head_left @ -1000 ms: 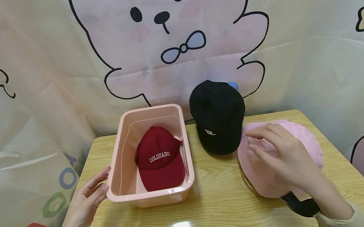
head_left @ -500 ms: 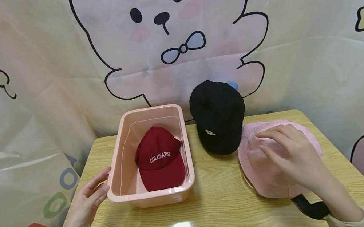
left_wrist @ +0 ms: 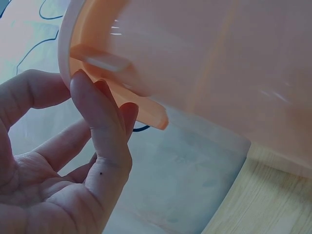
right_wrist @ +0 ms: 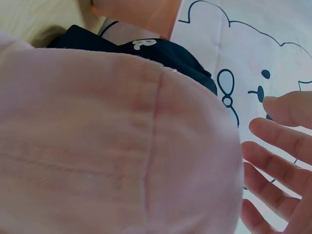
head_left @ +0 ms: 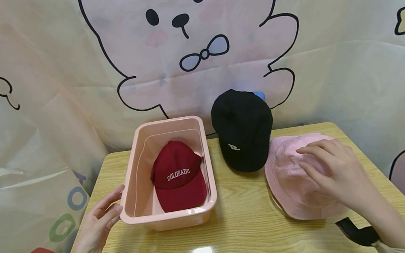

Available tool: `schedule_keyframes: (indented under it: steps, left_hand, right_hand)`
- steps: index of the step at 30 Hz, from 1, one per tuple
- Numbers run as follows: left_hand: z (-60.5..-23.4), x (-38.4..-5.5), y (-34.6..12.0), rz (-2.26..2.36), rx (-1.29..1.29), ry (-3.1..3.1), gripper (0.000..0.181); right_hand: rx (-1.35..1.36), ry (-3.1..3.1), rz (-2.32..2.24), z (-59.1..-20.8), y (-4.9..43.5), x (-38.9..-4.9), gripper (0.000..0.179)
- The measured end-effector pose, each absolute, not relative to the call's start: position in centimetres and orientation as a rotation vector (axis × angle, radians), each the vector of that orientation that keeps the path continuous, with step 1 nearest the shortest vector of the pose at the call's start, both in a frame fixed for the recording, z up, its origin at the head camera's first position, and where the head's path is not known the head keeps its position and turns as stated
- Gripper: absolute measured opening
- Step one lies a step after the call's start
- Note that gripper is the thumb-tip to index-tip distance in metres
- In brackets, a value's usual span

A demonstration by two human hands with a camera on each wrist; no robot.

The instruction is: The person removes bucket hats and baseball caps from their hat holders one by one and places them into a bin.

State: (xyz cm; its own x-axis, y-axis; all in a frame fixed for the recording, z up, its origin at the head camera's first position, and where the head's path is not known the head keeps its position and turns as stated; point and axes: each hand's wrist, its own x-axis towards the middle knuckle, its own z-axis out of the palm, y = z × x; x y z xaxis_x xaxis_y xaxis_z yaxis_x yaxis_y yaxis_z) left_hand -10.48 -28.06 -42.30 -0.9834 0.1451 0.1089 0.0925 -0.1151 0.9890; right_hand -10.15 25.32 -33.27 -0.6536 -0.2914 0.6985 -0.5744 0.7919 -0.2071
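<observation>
At its left rim, the pink plastic bin point(head_left: 169, 216) is pinched between the thumb and fingers of my left hand point(head_left: 96, 228); the left wrist view shows these fingertips point(left_wrist: 80, 85) at the rim up close. A dark red baseball cap point(head_left: 179, 173) marked COLORADO lies inside the bin. On the right, my right hand point(head_left: 344, 174) hovers over a pink bucket hat point(head_left: 291, 193), its fingers loosely bent and holding nothing. In the right wrist view the hat point(right_wrist: 117, 141) fills the left, with the spread fingers point(right_wrist: 278, 168) beside its crown.
A black baseball cap point(head_left: 243, 126) with a small white logo stands raised behind the bucket hat, with something blue point(head_left: 259, 95) peeking out behind it. All rest on a wooden table point(head_left: 242, 236) against a cartoon-printed cloth point(head_left: 341, 88). What supports the hats is mostly hidden.
My right hand has drifted right across the bucket hat, uncovering more of its left side. My left hand, the bin and the caps stay put.
</observation>
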Motion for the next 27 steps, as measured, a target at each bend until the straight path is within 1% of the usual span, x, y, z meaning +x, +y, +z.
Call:
schedule_keyframes:
  steps: [3, 10, 19, 27]
  left_hand:
    - [-42.2, -10.5, -28.0, 2.279, 0.234, 2.093, 0.045]
    - [-42.2, -10.4, -27.9, 2.282, 0.202, 2.101, 0.045]
    - [-42.4, -10.3, -28.1, 2.335, 0.350, 2.039, 0.047]
    - [-42.3, -10.4, -28.0, 2.319, 0.323, 2.059, 0.047]
  right_hand:
    - [0.650, -2.296, 0.545, -33.6, 25.7, -10.2, 0.019]
    - [0.652, -2.322, 0.534, -33.8, 26.6, -10.0, 0.023]
    - [0.511, -2.428, 0.473, -34.1, 27.5, -9.7, 0.041]
    - [0.424, -2.511, 0.508, -33.8, 28.3, -9.2, 0.054]
